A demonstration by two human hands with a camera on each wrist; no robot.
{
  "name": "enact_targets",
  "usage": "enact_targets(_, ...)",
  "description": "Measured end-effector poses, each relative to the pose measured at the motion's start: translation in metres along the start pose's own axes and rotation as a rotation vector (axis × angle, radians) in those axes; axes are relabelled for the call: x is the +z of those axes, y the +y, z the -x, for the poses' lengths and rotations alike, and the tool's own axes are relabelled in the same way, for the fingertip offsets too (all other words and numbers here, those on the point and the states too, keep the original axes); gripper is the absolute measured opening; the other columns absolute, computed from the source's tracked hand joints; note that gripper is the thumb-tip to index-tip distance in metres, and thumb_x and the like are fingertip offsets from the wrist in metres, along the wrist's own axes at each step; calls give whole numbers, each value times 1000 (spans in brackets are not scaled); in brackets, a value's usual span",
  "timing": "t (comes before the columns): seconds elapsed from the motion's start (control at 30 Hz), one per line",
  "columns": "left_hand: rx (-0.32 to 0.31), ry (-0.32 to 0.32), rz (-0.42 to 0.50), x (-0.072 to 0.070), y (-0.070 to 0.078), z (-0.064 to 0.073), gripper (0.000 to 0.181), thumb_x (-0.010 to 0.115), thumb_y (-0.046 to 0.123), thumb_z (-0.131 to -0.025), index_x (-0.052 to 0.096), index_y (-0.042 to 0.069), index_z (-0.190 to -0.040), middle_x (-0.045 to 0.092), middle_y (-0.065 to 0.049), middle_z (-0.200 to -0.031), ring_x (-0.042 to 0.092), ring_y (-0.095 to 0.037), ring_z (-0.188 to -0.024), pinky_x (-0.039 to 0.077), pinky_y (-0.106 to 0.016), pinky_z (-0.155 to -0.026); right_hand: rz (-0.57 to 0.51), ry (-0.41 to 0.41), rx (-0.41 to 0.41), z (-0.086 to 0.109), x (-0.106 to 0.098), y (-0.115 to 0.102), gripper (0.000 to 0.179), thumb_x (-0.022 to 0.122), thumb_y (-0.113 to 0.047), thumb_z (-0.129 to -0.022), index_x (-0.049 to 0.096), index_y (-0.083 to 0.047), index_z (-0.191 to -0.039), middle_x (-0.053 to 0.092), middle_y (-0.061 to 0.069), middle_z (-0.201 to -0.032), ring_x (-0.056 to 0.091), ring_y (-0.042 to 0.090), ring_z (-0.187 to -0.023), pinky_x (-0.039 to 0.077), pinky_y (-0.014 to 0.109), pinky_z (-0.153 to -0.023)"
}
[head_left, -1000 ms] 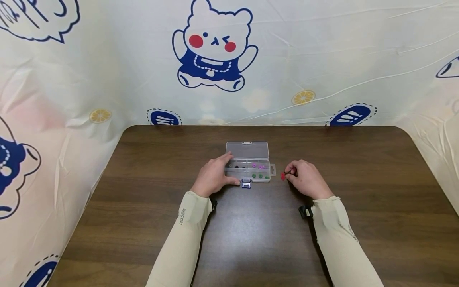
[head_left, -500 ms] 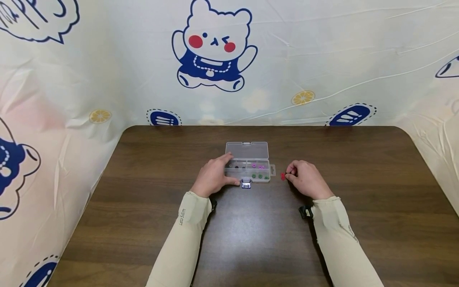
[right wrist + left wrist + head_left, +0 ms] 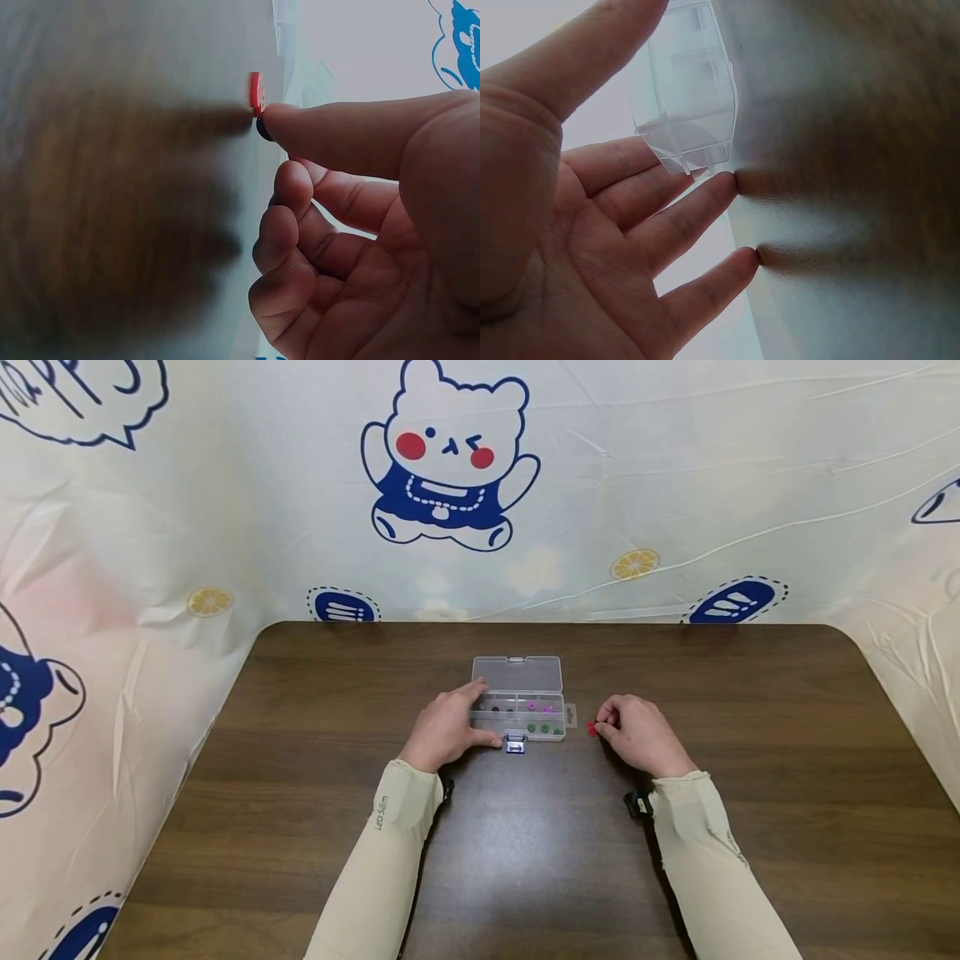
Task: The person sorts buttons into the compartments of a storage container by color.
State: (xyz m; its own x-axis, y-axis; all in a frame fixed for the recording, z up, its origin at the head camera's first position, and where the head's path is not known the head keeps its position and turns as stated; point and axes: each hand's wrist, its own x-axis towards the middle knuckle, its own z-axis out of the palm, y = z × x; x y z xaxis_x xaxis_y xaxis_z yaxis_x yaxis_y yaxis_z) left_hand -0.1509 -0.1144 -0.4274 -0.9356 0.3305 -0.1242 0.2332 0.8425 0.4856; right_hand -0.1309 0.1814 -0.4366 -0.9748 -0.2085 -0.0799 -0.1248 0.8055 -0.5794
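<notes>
A clear plastic compartment box [image 3: 517, 716] lies on the table with its lid [image 3: 517, 674] laid back. Small purple [image 3: 531, 706] and green buttons [image 3: 531, 727] sit in its right compartments, dark ones [image 3: 495, 709] at the back left. My left hand [image 3: 446, 727] grips the box's left end, thumb along the front and fingers behind; two fingertips touch the table in the left wrist view. Right of the box, my right hand [image 3: 640, 731] pinches a small black button [image 3: 262, 126] between thumb and finger. Small red buttons [image 3: 592, 729] lie on the table just beside it.
The box's blue-and-silver latch [image 3: 515, 744] sticks out at the front, its hanging tab [image 3: 571, 716] at the right. The brown wooden table [image 3: 517, 860] ends at a printed curtain [image 3: 300, 510] behind and at the sides.
</notes>
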Motion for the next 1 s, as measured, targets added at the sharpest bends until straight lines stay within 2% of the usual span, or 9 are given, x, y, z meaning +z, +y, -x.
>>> enact_targets(1.0, -12, -8, 12, -1, 2, 1, 92, 90, 41, -74, 49, 6, -149, 43, -7, -157, 48, -30, -137, 43, -48, -108, 1, 59, -38, 0, -1, -7, 7, 69, -7, -91, 66, -7, -85, 58, 5, -80, 53, 22, -75, 43, 37, -70)
